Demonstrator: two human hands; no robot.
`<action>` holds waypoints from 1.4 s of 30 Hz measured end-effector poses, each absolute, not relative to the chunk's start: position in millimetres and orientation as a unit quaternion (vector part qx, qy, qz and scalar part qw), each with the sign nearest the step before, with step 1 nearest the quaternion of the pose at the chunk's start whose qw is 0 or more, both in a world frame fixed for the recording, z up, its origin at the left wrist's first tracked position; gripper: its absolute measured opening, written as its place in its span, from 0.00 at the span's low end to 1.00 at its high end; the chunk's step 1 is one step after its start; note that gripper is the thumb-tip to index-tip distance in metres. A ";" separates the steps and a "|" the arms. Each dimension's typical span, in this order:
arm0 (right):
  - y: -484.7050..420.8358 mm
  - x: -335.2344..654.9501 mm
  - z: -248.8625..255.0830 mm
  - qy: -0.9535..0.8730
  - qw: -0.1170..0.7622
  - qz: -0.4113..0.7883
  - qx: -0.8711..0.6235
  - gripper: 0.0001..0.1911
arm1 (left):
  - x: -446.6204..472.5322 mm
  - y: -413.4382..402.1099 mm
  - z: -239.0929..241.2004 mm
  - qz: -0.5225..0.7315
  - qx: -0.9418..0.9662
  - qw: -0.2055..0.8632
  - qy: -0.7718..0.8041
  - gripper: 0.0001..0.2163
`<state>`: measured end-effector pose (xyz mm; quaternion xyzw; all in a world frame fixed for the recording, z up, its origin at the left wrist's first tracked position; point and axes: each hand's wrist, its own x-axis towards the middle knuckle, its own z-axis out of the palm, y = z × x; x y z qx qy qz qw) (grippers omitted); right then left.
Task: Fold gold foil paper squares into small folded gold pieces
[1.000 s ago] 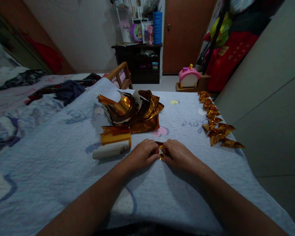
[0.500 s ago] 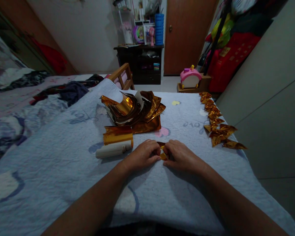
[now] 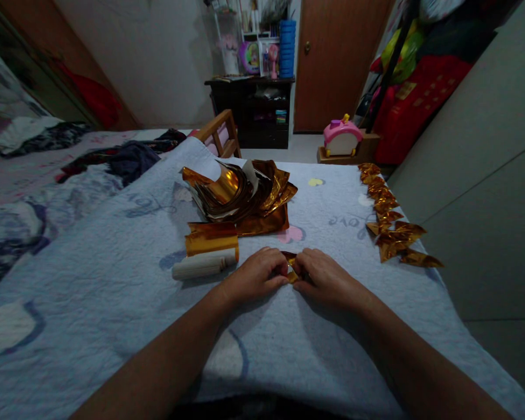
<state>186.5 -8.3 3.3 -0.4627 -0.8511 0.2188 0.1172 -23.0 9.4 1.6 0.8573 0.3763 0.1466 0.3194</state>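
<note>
My left hand and my right hand meet on the pale blue blanket, fingers pinched together on a small folded piece of gold foil between them. Most of that piece is hidden under my fingers. Just left of my left hand lie a white cylinder and a gold foil roll. Behind them sits a heap of loose gold foil sheets. Along the blanket's right edge runs a row of several folded gold foil pieces.
Dark clothes lie on the bed at the left. A wooden chair stands beyond the blanket. Further back are a dark cabinet, a brown door, a pink toy and a red bag. A grey wall borders the right.
Both hands stay pinched on the small foil piece with only slight finger shifts. The view has drifted a little.
</note>
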 end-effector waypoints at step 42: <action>-10.9 181.5 2.8 -0.848 0.103 0.208 -0.477 0.03 | -23.2 13.2 -0.6 0.158 0.850 0.342 0.367 0.03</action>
